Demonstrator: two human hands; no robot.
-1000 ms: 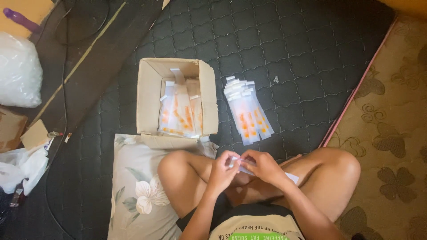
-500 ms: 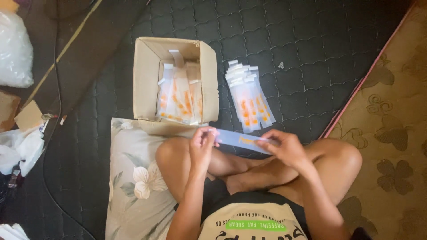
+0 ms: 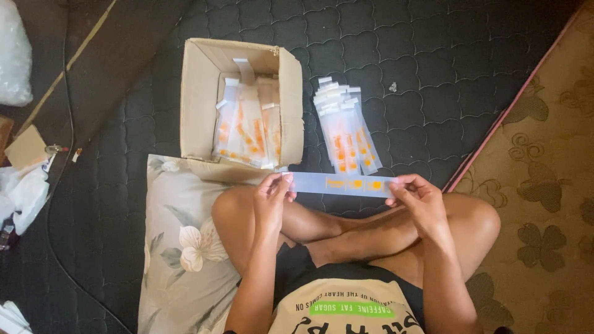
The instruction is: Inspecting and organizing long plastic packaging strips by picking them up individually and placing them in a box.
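Dark quilted mat [image 3: 433,55], left hand [image 3: 270,201] and right hand [image 3: 421,198] pinching a clear sachet strip's [image 3: 343,184] ends, cardboard box [image 3: 201,99] near

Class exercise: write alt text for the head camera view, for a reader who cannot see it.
A seated person's left hand and right hand stretch a long clear packet level above crossed legs. Beyond it lie a cardboard box of similar packets and a loose packet pile.

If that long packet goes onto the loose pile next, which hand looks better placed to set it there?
Probably the right hand. It pinches the end of the clear packet lying just below the loose pile of packets. The left hand holds the other end, nearer the cardboard box.
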